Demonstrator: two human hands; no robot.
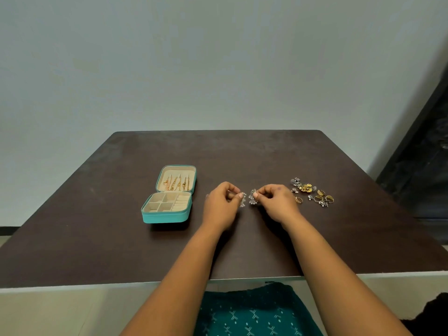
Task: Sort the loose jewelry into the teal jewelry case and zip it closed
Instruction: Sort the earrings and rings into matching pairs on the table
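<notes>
- Teal patterned fabric (254,314) on the person's lap fills the bottom edge, just under the near edge of the dark brown table (242,156).
- Left of centre on the table, the teal jewelry case (167,215) lies open; its lid leans back with gold chains (175,184) hanging inside, and its cream compartments face up.
- Both forearms reach forward over the table, and the hands meet at mid-table, close together but apart.
- At the left hand (221,204), thumb and fingertips pinch a silver earring (243,201).
- Facing it, the right hand (274,202) pinches a matching silver earring (252,196), fingers curled.
- Just right of that hand lies the loose jewelry pile (312,192): silver pieces, a gold piece and gold rings.
- No readable writing shows anywhere.
</notes>
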